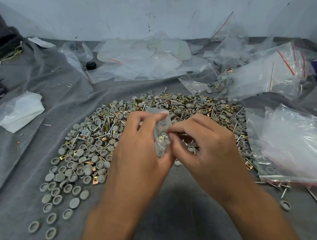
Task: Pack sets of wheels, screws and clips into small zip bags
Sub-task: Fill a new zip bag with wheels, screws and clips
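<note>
- Your left hand (137, 149) is gripping a small clear plastic zip bag (161, 131) at the centre of the view, its fingers curling round the bag's left edge and its thumb pressing the lower part.
- Your right hand (204, 144) is pinching at the bag's right edge with narrowly closed fingertips; whether they are also holding a part is too blurred to tell.
- The bag is standing upright between both hands, with small parts showing through at its bottom.
- Beneath and beyond your hands, a wide heap of round grey plastic wheels (70, 176), silver metal screws (104, 129) and brass-coloured square clips (95, 181) is lying on the grey cloth (13, 172).
- At three o'clock, a stack of clear red-striped zip bags (296, 151) is resting beside the heap.
- At twelve o'clock, loose empty clear bags (144, 61) are lying near the pale wall (143, 9).
- At ten o'clock, a folded white sheet inside plastic (21, 111) is lying well apart from the heap.
</note>
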Tool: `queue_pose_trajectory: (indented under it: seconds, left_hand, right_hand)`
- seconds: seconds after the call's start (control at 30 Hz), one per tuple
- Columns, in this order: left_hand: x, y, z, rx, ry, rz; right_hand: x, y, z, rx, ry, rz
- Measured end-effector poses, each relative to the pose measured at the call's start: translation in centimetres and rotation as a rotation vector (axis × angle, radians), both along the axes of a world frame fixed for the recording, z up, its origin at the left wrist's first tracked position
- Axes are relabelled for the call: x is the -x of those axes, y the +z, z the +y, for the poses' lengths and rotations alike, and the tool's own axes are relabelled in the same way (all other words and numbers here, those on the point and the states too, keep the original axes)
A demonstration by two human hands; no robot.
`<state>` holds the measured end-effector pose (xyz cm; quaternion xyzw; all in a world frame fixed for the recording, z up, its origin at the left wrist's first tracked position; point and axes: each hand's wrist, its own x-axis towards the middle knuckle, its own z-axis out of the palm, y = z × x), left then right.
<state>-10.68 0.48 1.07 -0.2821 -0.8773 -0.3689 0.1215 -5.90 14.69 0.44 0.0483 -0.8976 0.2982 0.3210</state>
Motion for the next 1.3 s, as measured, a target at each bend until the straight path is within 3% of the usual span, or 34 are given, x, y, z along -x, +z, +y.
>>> queue_pose_trajectory:
  seconds: [0.13, 0.33, 0.4, 0.53, 0.6, 0.8, 0.93, 1.03, 1.3]
  left_hand:
    - [-0.1, -0.1, 0.5, 0.033, -0.012, 0.003]
    - [0.2, -0.2, 0.2, -0.032, 0.018, -0.025]
    - [0.4, 0.0, -0.1, -0.070, 0.043, -0.031]
    - [0.7, 0.4, -0.7, -0.217, 0.153, -0.061]
    - [0.9, 0.4, -0.9, -0.261, 0.198, -0.079]
    - [1.0, 0.6, -1.5, -0.305, 0.213, -0.113]
    - [1.0, 0.5, -1.6, -0.282, 0.204, -0.101]
    - [1.0, 0.6, -1.5, -0.238, 0.174, -0.092]
    - [0.9, 0.4, -1.7, -0.180, 0.103, -0.079]
  right_hand:
    - [0.4, -0.3, -0.2, -0.033, -0.022, -0.087]
    - [0.7, -0.2, 1.1, 0.318, -0.022, -0.100]
    - [0.9, -0.8, 2.2, 0.256, -0.097, -0.199]
    - [1.0, -2.7, 2.6, -0.008, -0.105, -0.693]
    - [0.9, -3.3, 2.1, -0.106, -0.091, -0.796]
    - [1.0, -4.0, 1.7, -0.116, -0.103, -0.781]
    - [1.1, -3.8, 0.3, -0.021, 0.072, -0.723]
    - [1.4, -3.9, -1.6, -0.116, 0.166, -0.666]
    - [1.1, -4.1, -1.9, -0.239, 0.144, -0.604]
